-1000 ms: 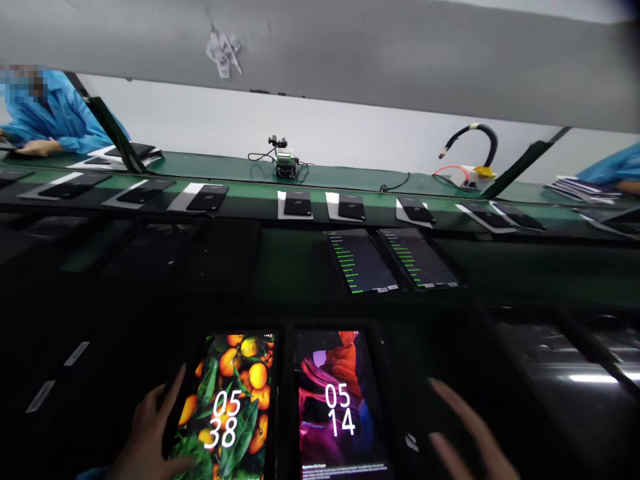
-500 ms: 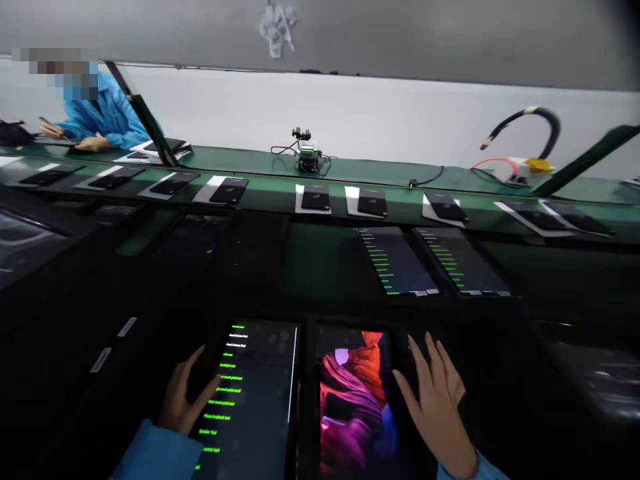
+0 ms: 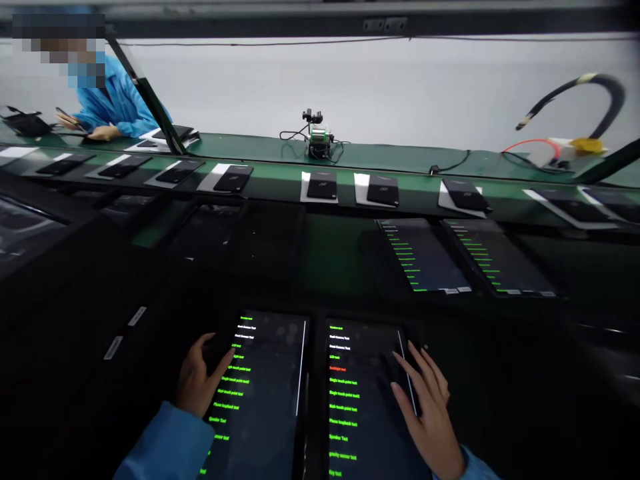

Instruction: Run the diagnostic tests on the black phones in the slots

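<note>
Two lit tablets lie side by side before me. The left tablet point(image 3: 265, 400) shows a dark test list, mostly in green with two white lines. My left hand point(image 3: 203, 377) is at its left edge, thumb tip by the screen and fingers apart from the thumb. The right tablet point(image 3: 370, 413) shows a similar list with one red line, "Backlight test". My right hand point(image 3: 430, 407) lies over its right edge, open, with spread fingers reaching over the screen. I cannot tell whether its fingertips touch the glass. Each arm has a blue sleeve.
Two more tablets point(image 3: 425, 257) point(image 3: 497, 257) with green lists lie farther back right. Several black devices on white sheets, one a black tablet point(image 3: 321, 185), line the green shelf beyond. A small device point(image 3: 320, 139) stands at the back. A person in blue point(image 3: 117, 97) sits far left.
The right tablet's screen has gone from a colourful picture to the test list. My right hand has shifted left over that screen. The view has moved slightly; my left hand keeps its place.
</note>
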The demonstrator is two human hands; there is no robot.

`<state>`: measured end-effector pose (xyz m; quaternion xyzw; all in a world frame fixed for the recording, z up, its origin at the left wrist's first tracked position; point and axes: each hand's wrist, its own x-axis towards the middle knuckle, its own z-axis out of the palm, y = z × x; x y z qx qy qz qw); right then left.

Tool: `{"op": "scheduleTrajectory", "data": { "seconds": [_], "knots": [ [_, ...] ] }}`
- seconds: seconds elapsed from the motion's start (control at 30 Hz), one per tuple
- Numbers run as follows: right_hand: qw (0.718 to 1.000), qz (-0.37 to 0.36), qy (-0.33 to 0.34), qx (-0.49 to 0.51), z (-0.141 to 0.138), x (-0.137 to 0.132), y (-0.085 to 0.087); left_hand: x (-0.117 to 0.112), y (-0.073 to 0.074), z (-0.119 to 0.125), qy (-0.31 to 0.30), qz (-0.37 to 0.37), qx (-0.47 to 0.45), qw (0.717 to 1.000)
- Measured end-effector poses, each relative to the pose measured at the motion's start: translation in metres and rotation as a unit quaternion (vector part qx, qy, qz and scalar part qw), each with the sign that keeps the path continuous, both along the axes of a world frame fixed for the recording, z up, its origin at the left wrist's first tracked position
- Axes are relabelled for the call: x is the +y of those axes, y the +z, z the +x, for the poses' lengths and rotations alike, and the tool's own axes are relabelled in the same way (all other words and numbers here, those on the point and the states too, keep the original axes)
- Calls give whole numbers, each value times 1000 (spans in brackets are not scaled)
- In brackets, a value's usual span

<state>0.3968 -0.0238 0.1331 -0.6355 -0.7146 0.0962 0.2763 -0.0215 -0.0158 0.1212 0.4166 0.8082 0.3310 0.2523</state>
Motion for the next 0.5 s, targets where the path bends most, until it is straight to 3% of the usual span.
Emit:
{"op": "scheduleTrajectory", "data": {
  "seconds": [0.27, 0.5],
  "knots": [
    [996, 7, 69, -64, -5, -7, 13, -1, 14, 6, 19, -53, 15, 998],
    [988, -3, 102, -119, -10, -4, 16, -2, 6, -3, -13, -28, 52, 998]
  ]
}}
